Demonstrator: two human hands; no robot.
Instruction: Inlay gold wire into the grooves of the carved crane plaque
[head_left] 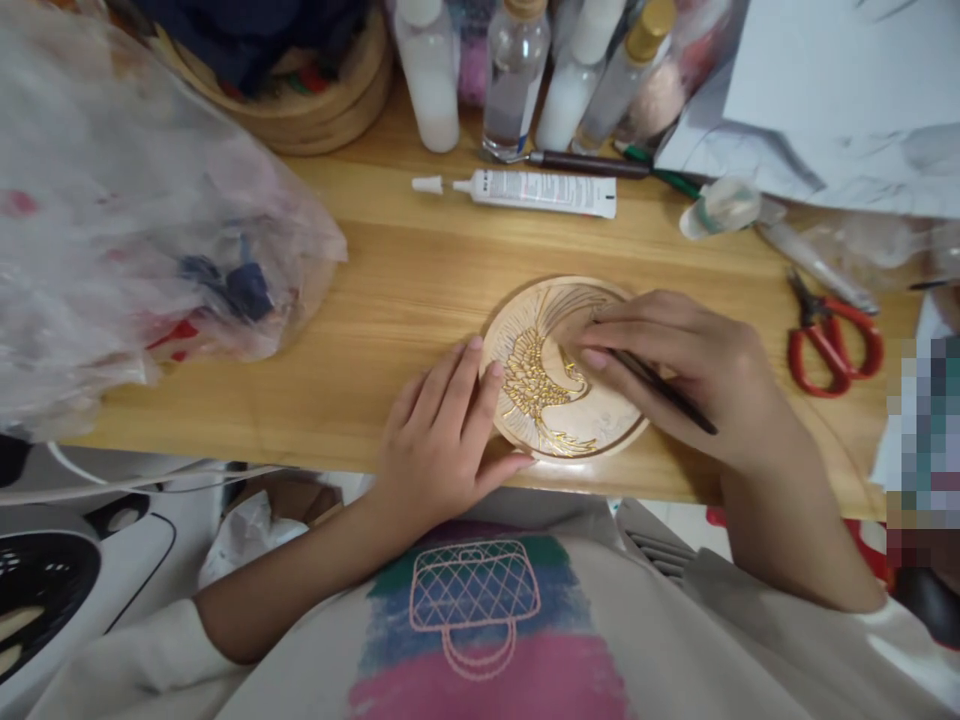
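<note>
Softly lit, yellowish wood-grained tabletop (390,265), pale floor (696,522) below its edge

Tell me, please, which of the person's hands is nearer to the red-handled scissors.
Right. The right hand, holding a thin dark tool over the round wooden board, is left of the scissors; the left hand is farther left, at the board's left edge.

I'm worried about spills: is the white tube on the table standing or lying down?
Lying down: the white tube stretches lengthwise along the tabletop, its printed side facing up.

Two hands (439,430) — one disc (562,400), one cutter (834,342)
</note>
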